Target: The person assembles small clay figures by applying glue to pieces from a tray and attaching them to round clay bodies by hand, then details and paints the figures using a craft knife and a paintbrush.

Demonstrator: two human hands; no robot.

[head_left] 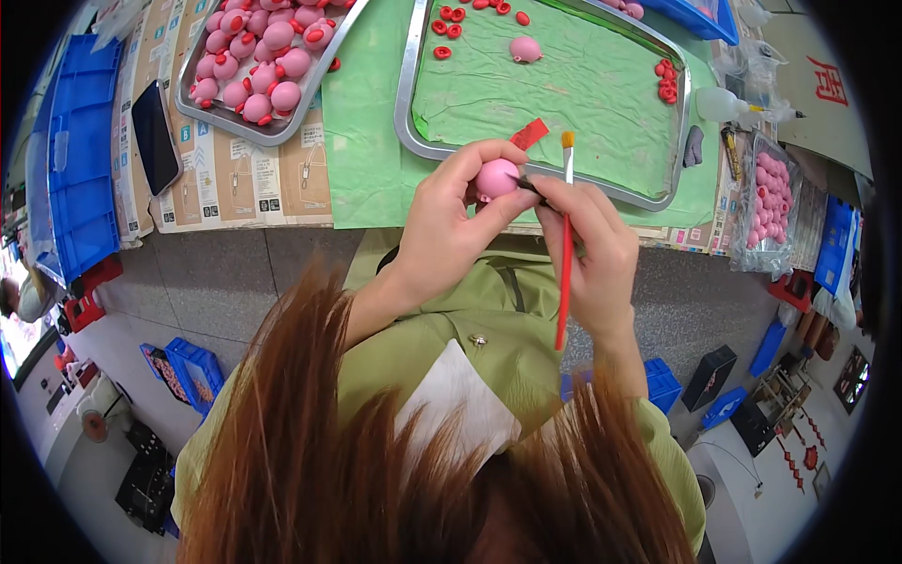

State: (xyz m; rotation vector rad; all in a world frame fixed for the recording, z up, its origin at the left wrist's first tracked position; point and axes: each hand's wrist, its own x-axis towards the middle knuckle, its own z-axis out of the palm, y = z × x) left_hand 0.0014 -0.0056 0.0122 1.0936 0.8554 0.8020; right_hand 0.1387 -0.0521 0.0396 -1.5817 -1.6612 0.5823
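Note:
My left hand [440, 226] is closed round a small round pink figure part [496, 179] with little nubs on its lower side. In my right hand [597, 240] is a thin dark pointed tool [528, 184], its tip touching the pink part. The same hand also holds a paintbrush [566, 273] with a red handle and yellow bristles, bristles up. Just beyond both hands lies a metal tray [406, 113] lined with wrinkled green cloth. On that lining sit another pink part [525, 50] and small red ring-shaped pieces [454, 31]. A red strip [530, 133] rests at its near edge.
At the left, a second metal tray [268, 134] is heaped with pink parts bearing red pieces. Beside it lies a phone [157, 138]. A squeeze bottle [719, 104] and a bagged tray of pink parts [772, 199] are at the right. Blue crates [86, 150] stand far left.

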